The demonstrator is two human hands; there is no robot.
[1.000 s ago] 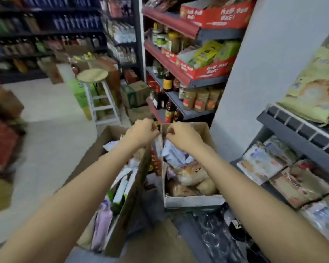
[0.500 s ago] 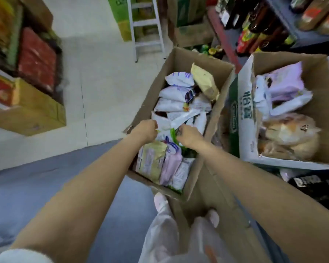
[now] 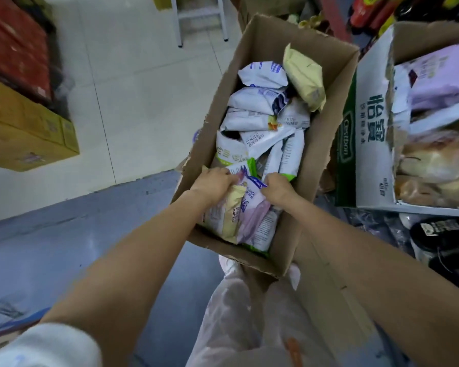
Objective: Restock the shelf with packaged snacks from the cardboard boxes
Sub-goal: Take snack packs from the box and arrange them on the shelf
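An open brown cardboard box (image 3: 326, 144) stands on the floor in front of me, packed with white, cream and purple snack packets (image 3: 260, 120). Both my hands are down in its near end. My left hand (image 3: 214, 182) is closed on the top of a cream packet (image 3: 232, 213). My right hand (image 3: 276, 188) is closed on the top edge of a purple and white packet (image 3: 253, 211) next to it. A second box (image 3: 371, 144), white with green print, stands to the right and holds purple packets and bread bags. No shelf is in view.
Yellow cartons (image 3: 24, 128) and red packs (image 3: 13, 46) are stacked at the left. The legs of a white stool (image 3: 200, 18) stand beyond the brown box. Dark bagged goods (image 3: 445, 234) lie at the lower right. My legs in light trousers (image 3: 239, 313) are just behind the box.
My view has tilted from the shelves down to the floor boxes. Both hands moved from the gap between the boxes into the brown box and closed on packets at its near end.
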